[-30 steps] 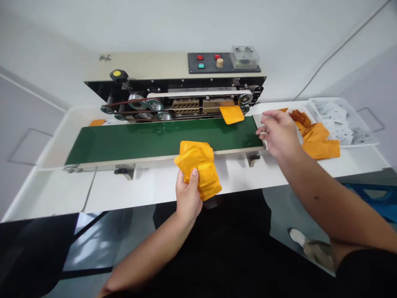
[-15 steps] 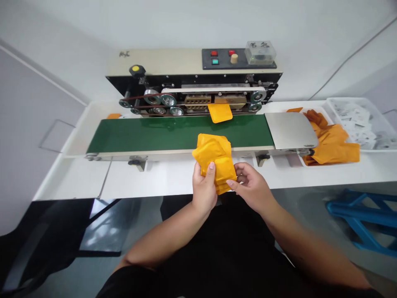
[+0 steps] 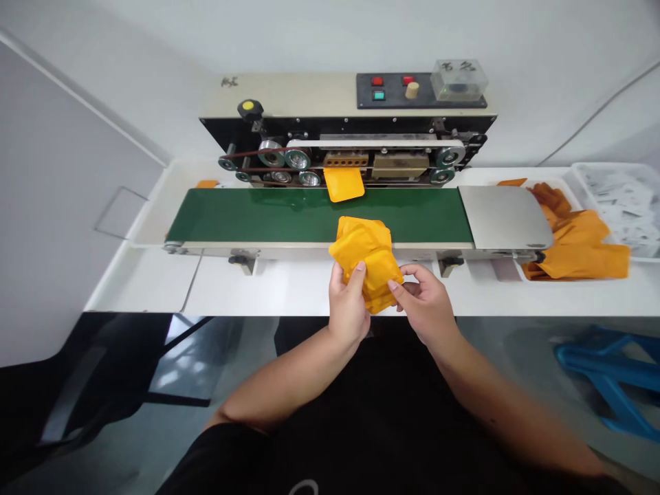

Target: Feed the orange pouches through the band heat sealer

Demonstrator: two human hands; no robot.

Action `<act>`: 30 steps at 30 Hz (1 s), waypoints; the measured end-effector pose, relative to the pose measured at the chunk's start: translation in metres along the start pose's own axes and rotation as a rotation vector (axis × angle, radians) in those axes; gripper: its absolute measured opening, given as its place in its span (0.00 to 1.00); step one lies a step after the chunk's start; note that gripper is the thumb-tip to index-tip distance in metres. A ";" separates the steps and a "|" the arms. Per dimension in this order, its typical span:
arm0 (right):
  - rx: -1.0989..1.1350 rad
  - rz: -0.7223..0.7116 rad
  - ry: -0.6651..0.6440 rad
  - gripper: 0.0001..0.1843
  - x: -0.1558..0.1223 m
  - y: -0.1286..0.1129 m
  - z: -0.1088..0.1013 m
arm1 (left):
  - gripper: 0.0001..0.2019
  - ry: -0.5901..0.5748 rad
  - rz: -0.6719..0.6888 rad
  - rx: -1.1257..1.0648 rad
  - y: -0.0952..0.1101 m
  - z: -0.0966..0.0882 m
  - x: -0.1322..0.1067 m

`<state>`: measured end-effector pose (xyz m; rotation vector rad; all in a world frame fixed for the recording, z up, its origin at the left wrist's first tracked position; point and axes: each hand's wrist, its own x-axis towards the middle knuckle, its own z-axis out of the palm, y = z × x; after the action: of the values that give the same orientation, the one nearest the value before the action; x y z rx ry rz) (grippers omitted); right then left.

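Pouches [image 3: 367, 258] in a loose orange stack sit in both hands, overlapping the front edge of the green conveyor belt [image 3: 309, 216] in the head view. They look light, soft and slick, so the stack could slide apart; the firmest hold would probably be at its lower end, with the layers pinched together. Its long axis runs from about 11 o'clock to 5 o'clock. The left hand [image 3: 349, 306] grasps the stack from below, thumb pressed on its face. The right hand [image 3: 423, 302] curls against the lower edge, though whether it is clenching cannot be told. At 12 o'clock, a single pouch [image 3: 344, 184] rests at the belt's rear edge below the band sealer [image 3: 345, 103]. At 2 o'clock, an orange heap [image 3: 580, 240] lies in a white tray [image 3: 562, 183].
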<state>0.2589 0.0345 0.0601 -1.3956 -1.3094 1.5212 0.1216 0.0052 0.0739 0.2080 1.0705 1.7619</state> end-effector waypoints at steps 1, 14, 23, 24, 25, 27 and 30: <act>0.004 -0.001 -0.007 0.22 0.001 0.000 0.000 | 0.21 -0.001 0.001 -0.002 0.001 0.001 0.000; 0.100 -0.024 0.004 0.18 0.003 -0.008 -0.003 | 0.21 0.026 -0.085 -0.037 0.010 -0.001 0.007; 0.346 -0.141 0.236 0.17 0.008 -0.027 -0.011 | 0.25 0.015 -0.058 -0.018 0.007 -0.005 0.007; 0.365 -0.140 0.234 0.17 0.010 -0.027 -0.015 | 0.24 0.021 -0.059 -0.017 0.007 -0.005 0.007; 0.385 -0.127 0.234 0.16 0.014 -0.028 -0.019 | 0.24 0.025 -0.065 -0.012 0.007 -0.005 0.008; 0.434 -0.074 0.251 0.17 0.021 -0.028 -0.025 | 0.23 0.036 -0.093 -0.008 0.005 -0.004 0.010; 0.517 0.006 0.316 0.18 0.028 -0.027 -0.032 | 0.23 0.038 -0.133 -0.017 -0.002 -0.007 0.011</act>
<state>0.2812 0.0747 0.0811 -1.2311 -0.6585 1.4365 0.1136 0.0108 0.0653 0.0908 1.0723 1.6602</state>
